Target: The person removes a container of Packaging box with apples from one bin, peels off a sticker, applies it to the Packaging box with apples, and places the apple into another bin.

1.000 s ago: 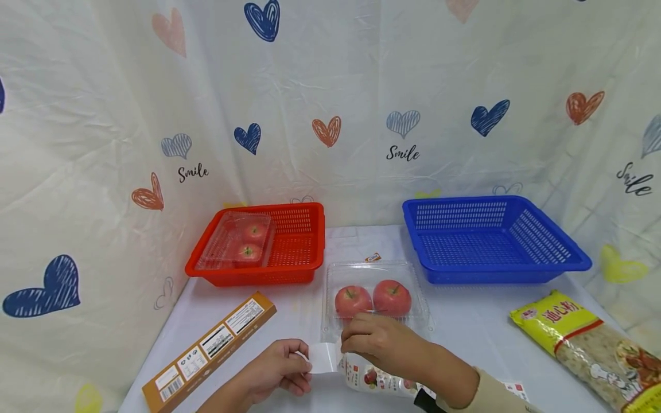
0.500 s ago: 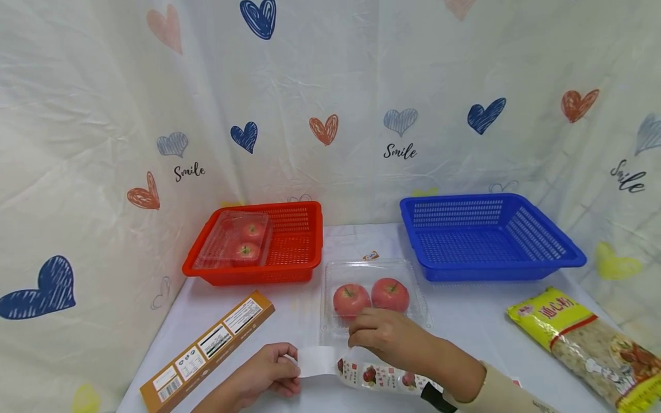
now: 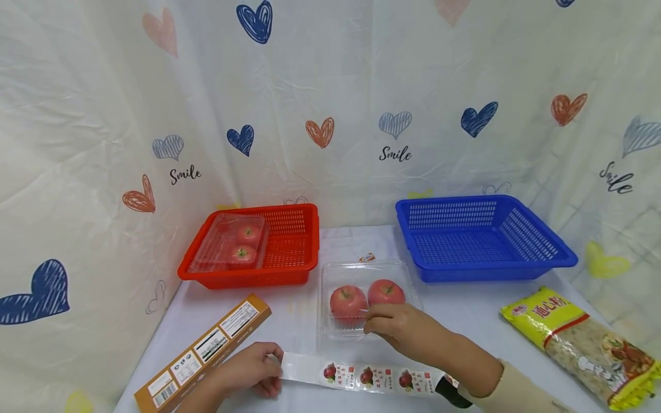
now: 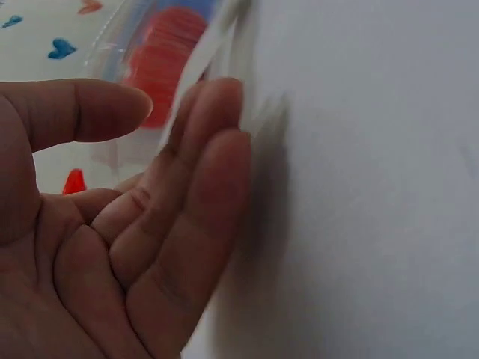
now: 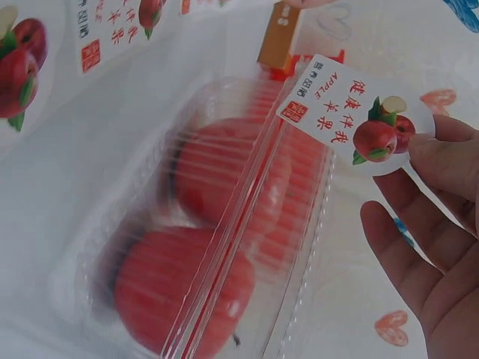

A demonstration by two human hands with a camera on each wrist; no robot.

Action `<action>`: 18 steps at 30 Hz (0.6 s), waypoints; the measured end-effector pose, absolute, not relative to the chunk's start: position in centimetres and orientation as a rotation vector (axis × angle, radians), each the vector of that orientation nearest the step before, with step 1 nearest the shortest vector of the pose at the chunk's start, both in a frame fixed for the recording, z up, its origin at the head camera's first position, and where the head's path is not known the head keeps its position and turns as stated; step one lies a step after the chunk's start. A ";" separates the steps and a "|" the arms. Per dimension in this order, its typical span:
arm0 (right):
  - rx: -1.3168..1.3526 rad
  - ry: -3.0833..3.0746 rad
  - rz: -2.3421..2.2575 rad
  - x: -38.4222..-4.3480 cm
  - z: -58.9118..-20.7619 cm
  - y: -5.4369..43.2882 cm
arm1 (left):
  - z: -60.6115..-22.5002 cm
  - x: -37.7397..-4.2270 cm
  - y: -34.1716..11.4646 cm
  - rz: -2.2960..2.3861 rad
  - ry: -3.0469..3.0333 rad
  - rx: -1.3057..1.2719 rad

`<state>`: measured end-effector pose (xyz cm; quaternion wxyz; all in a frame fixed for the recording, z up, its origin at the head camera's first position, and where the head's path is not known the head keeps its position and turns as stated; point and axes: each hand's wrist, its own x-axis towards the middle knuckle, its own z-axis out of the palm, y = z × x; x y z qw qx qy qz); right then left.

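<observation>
My left hand (image 3: 253, 367) pinches the left end of a strip of apple labels (image 3: 379, 378). In the left wrist view, the pinch is partly hidden behind my fingers (image 4: 202, 187). Between thumb and finger, my right hand (image 5: 441, 202) holds a single apple label (image 5: 352, 112), its printed face showing in the right wrist view. Under that hand lies a clear clamshell box (image 3: 330, 269) with two red apples inside, one left apple (image 3: 348, 301) and one right apple (image 3: 385, 291). The hand covers the box's front right corner.
A red basket (image 3: 291, 276) at the back left holds another box of apples (image 3: 242, 241). The blue basket (image 3: 490, 274) stands at back right. An orange-brown carton (image 3: 206, 350) lies left, a yellow food bag (image 3: 578, 344) right. A small wrapper (image 3: 367, 257) lies behind the box.
My right hand has moved right and forward off the strip, a label now parted from it. The left hand has shifted left, and the strip lies stretched out straighter.
</observation>
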<state>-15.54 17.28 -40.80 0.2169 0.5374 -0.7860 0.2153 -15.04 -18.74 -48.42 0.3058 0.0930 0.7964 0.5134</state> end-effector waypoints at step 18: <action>1.376 -2.342 0.690 -16.7 -39.9 19.2 | -47.0 -20.1 -15.5 1.410 2.488 0.331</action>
